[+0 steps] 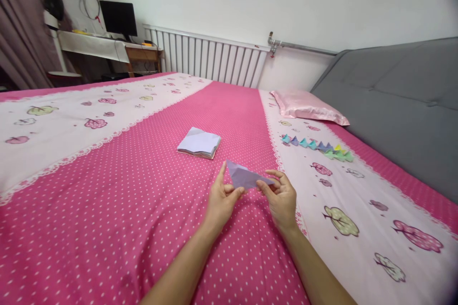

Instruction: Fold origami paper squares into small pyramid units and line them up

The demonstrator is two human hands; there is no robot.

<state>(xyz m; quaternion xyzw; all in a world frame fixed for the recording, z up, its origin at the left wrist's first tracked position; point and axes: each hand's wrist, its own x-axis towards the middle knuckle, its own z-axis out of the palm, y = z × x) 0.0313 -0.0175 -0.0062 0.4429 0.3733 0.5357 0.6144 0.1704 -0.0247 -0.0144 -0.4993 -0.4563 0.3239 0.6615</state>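
Note:
A folded sheet of purple paper [245,177] is held between my two hands, a little above the pink dotted bedspread [150,190]. My left hand [222,198] pinches its lower left part, thumb in front and index finger stretched up along the left side. At the right, pointed end, my right hand [281,195] grips the paper between thumb and fingers. Beyond my left hand lies a stack of square paper [199,142] with a pale lilac sheet on top. To the right rests a row of small folded paper pieces [313,145] in blue, purple, green and yellow.
A pink satin pillow [309,106] lies by the grey headboard [397,100] on the right. Behind the bed stands a white radiator [211,55]. At the far left are a desk [96,47] with a monitor [119,18] and a fan [53,7].

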